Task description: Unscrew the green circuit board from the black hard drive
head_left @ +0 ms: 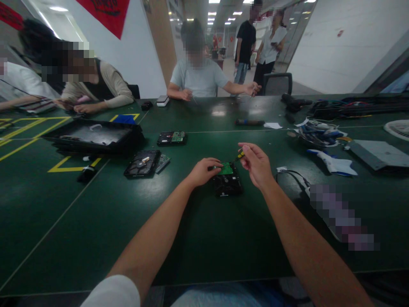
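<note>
A black hard drive (227, 185) lies on the dark green table (204, 238) in front of me, its green circuit board (227, 169) facing up. My left hand (203, 171) rests on the drive's left far corner, fingers touching the board's edge. My right hand (256, 164) is closed around a small yellow-and-black screwdriver (239, 156), its tip pointing down at the board's far right corner.
Two more hard drives (142, 163) (171, 137) and a black tray (92, 137) lie to the left. Cables and tools (319, 133) are piled at right, beside a white-and-blue object (335, 164). People sit along the far and left sides; two stand behind.
</note>
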Available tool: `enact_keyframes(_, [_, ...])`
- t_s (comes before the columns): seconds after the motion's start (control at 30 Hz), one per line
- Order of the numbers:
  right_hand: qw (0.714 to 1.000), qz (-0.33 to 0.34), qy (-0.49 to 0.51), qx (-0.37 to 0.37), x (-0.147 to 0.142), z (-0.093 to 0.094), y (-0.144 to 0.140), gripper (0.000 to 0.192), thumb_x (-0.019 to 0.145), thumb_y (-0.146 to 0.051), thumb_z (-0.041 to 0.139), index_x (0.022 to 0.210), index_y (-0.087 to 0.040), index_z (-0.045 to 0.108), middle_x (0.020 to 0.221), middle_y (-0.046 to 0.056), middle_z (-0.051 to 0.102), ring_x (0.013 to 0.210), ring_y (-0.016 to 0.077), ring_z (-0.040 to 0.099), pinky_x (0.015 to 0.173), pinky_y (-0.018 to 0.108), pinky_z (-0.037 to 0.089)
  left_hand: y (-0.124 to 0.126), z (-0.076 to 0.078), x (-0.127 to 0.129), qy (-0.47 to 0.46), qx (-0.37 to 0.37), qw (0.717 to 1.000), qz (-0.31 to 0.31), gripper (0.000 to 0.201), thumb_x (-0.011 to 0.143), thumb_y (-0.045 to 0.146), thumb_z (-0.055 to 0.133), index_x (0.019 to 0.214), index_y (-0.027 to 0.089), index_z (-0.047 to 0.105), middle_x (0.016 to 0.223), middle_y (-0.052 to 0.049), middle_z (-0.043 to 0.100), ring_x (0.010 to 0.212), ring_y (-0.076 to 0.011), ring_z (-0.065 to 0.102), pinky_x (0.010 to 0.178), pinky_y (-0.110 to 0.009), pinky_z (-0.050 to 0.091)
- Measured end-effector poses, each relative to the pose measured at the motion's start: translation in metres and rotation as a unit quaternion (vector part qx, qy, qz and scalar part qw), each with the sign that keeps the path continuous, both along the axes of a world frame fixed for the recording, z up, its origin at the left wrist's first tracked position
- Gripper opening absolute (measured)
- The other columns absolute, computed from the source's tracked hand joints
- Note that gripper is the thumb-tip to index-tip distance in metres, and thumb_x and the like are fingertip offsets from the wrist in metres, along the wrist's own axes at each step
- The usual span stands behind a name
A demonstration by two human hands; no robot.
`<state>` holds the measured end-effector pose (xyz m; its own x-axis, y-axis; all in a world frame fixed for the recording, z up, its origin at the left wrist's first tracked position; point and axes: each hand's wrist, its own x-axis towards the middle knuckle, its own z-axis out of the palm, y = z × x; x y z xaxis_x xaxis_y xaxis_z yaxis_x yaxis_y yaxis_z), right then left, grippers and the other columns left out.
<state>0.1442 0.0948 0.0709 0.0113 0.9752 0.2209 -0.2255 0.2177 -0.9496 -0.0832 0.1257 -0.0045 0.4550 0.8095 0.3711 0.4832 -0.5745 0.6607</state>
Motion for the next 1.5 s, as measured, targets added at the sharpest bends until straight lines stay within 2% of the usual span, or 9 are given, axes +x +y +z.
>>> enact_keyframes(0.23, [0.999,0.024,0.024,-0.005,0.0005,-0.0023,0.0023,0.039,0.087,-0.062,0.069,0.099,-0.025,0.070,0.102,0.003,0.074,0.057,0.0088,0.061,0.045,0.023,0.042,-0.0007,0.0015,0.0007,0.006,-0.005,1.000,0.004,0.024,0.094,0.026,0.069,0.116,0.029,0.077,0.130,-0.005,0.072,0.122,-0.0238,0.065,0.111,-0.048,0.049])
enact_keyframes(0.43, [1.000,0.014,0.019,-0.003,0.0019,-0.0026,0.0027,0.034,0.088,-0.054,0.071,0.109,-0.027,0.075,0.080,0.000,0.069,0.054,0.0081,0.054,0.043,0.021,0.034,-0.0001,0.0013,-0.0001,0.003,-0.004,1.000,0.001,0.024,0.094,0.027,0.069,0.116,0.028,0.078,0.129,-0.006,0.072,0.121,-0.0238,0.066,0.109,-0.047,0.051])
enact_keyframes(0.6, [1.000,0.003,0.008,0.002,0.0008,-0.0019,0.0016,0.029,0.086,-0.051,0.077,0.095,-0.024,0.073,0.063,-0.004,0.060,0.052,0.0084,0.051,0.044,0.020,0.034,0.0001,0.0008,-0.0006,-0.001,0.000,1.000,-0.002,0.024,0.094,0.028,0.069,0.116,0.027,0.078,0.129,-0.006,0.072,0.119,-0.0233,0.067,0.110,-0.047,0.050])
enact_keyframes(0.8, [1.000,0.015,0.026,0.006,-0.0009,0.0002,-0.0007,0.031,0.085,-0.052,0.078,0.096,-0.025,0.066,0.099,0.001,0.075,0.056,0.0074,0.058,0.042,0.020,0.037,0.0005,-0.0010,-0.0008,0.007,-0.007,1.000,0.006,0.025,0.094,0.029,0.069,0.117,0.028,0.077,0.131,-0.005,0.071,0.123,-0.0245,0.065,0.112,-0.048,0.048])
enact_keyframes(0.93, [1.000,0.013,0.013,0.011,-0.0001,-0.0002,-0.0004,0.033,0.085,-0.050,0.078,0.108,-0.027,0.071,0.096,0.000,0.072,0.054,0.0057,0.055,0.041,0.019,0.034,0.0013,-0.0018,-0.0008,0.006,-0.003,1.000,0.003,0.025,0.094,0.028,0.069,0.118,0.028,0.077,0.132,-0.005,0.071,0.123,-0.0242,0.065,0.112,-0.048,0.048])
enact_keyframes(1.03, [1.000,-0.004,0.002,0.018,0.0003,-0.0015,0.0007,0.032,0.083,-0.050,0.080,0.103,-0.026,0.074,0.086,-0.002,0.068,0.052,0.0043,0.051,0.039,0.018,0.031,0.0012,-0.0013,-0.0006,0.003,0.002,1.000,-0.004,0.024,0.095,0.028,0.068,0.117,0.028,0.077,0.130,-0.005,0.072,0.123,-0.0238,0.065,0.112,-0.047,0.048])
enact_keyframes(1.23, [0.999,0.021,0.035,0.019,-0.0017,-0.0030,0.0009,0.031,0.089,-0.053,0.073,0.099,-0.023,0.071,0.102,0.003,0.074,0.057,0.0077,0.062,0.044,0.020,0.041,0.0012,-0.0017,-0.0003,0.004,-0.002,1.000,0.001,0.024,0.094,0.027,0.069,0.116,0.028,0.078,0.131,-0.005,0.071,0.123,-0.0244,0.065,0.111,-0.047,0.049])
enact_keyframes(1.37, [0.999,0.015,0.043,0.016,-0.0010,-0.0032,0.0012,0.027,0.089,-0.049,0.073,0.097,-0.024,0.070,0.089,0.000,0.072,0.054,0.0076,0.060,0.041,0.019,0.037,0.0012,-0.0020,0.0001,0.001,0.002,1.000,0.001,0.024,0.094,0.028,0.069,0.117,0.028,0.078,0.129,-0.005,0.072,0.122,-0.0242,0.066,0.112,-0.048,0.048])
enact_keyframes(1.5, [1.000,0.000,0.026,0.017,0.0008,-0.0038,0.0023,0.027,0.089,-0.047,0.075,0.104,-0.025,0.072,0.063,-0.006,0.058,0.050,0.0070,0.053,0.040,0.017,0.034,0.0012,-0.0022,0.0000,0.000,0.004,1.000,0.001,0.025,0.094,0.028,0.069,0.117,0.028,0.077,0.130,-0.005,0.072,0.121,-0.0237,0.066,0.111,-0.046,0.049])
